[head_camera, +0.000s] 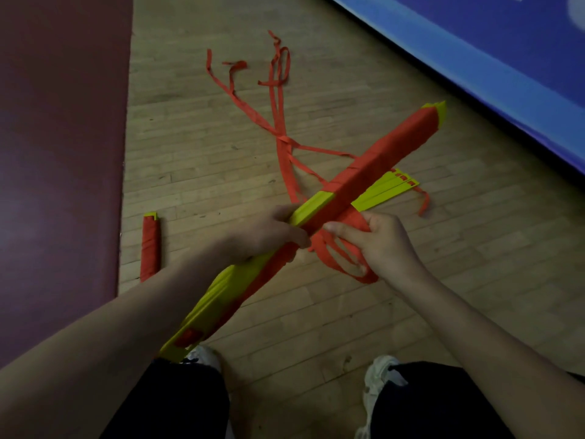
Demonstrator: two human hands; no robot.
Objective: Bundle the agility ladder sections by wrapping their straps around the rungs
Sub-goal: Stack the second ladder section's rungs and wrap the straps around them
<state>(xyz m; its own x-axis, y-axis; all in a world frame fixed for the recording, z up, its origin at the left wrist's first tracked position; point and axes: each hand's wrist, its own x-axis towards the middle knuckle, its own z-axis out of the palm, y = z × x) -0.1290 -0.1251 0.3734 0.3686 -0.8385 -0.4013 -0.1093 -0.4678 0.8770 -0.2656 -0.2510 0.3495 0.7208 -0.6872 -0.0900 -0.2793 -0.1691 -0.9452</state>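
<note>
Wood gym floor (348,312). Rung bundle (364,172) was held above it, long axis lower-L to upper-R. L hand (269,232) fingers closed on mid-bundle; R hand (380,245) fingers gripped loose orange straps (342,264) just R of it, nearer for next wrap.

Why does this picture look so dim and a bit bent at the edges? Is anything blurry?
Head view: the light is low, so the wooden floor looks dull and grainy. The wide lens bows the blue wall and stretches both forearms. The left hand, right hand and red straps look slightly soft. No strong glare or hard shadows show.
</note>
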